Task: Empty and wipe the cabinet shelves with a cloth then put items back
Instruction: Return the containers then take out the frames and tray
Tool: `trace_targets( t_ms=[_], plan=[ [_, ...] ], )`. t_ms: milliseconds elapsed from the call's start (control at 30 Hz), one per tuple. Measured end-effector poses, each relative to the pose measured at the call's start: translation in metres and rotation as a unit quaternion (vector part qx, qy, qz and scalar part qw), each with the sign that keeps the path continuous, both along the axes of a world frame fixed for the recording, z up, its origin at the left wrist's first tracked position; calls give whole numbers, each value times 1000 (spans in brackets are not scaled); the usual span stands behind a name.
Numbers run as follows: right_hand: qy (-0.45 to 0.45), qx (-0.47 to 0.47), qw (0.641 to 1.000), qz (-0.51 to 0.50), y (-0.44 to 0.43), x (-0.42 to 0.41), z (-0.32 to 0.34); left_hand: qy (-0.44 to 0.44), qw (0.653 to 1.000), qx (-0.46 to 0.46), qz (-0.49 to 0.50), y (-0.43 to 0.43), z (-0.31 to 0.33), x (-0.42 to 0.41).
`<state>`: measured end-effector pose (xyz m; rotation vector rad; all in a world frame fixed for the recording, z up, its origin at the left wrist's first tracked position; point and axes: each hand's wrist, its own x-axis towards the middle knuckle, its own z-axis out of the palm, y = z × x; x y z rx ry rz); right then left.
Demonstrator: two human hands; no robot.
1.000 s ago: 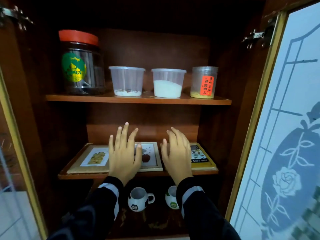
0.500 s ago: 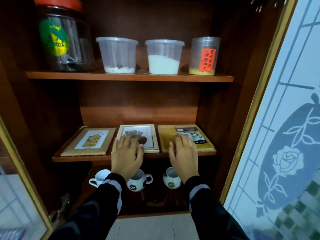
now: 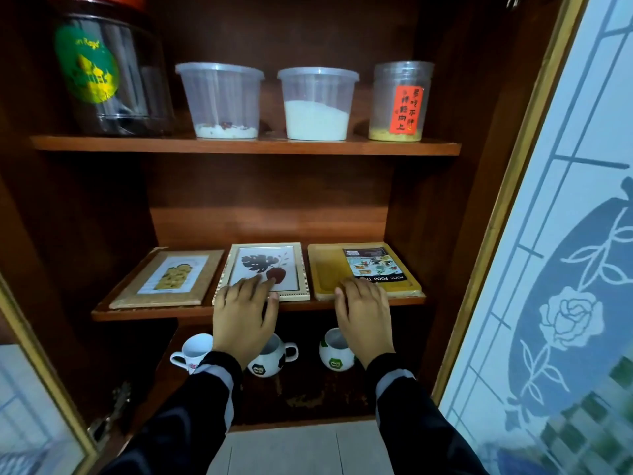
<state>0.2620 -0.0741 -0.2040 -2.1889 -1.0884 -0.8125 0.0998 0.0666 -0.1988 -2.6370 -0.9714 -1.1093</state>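
Observation:
The open wooden cabinet has a middle shelf (image 3: 150,314) with three flat items. A brown picture frame (image 3: 168,279) lies at the left. A white leaf-print frame (image 3: 265,265) lies in the middle, and my left hand (image 3: 245,320) rests on its front edge with fingers bent over it. A yellow food tray (image 3: 329,269) lies at the right, and my right hand (image 3: 364,318) rests on its front edge the same way. No cloth is in view.
The upper shelf (image 3: 239,145) holds a big red-lidded jar (image 3: 106,70), two plastic tubs (image 3: 221,101) (image 3: 317,104) and a labelled jar (image 3: 400,101). Three mugs (image 3: 193,351) (image 3: 274,358) (image 3: 335,353) stand on the bottom shelf. A glass door (image 3: 565,269) hangs open at the right.
Both hands have drawn back from over the frames to the shelf's front edge, fingers now bent on the items. The view has tilted down and moved closer.

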Motion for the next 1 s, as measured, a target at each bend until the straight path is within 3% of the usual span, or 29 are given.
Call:
trace_targets(
  t_ms=[467,700,833,1000],
  plan=[
    [-24,23,999,34,-15,-12,-3,-34,999,24,-6,-7,-6,-10],
    [-41,2,999,31,-29,-20,2,-8,999,47,-4,-15,-7,-19],
    [-22,-55,998,20,-33,-5,7,22,997,70,-1,-16,3,-22],
    [-15,-109,994,10,-32,7,7,76,996,24,-31,-11,15,-21]
  ],
)
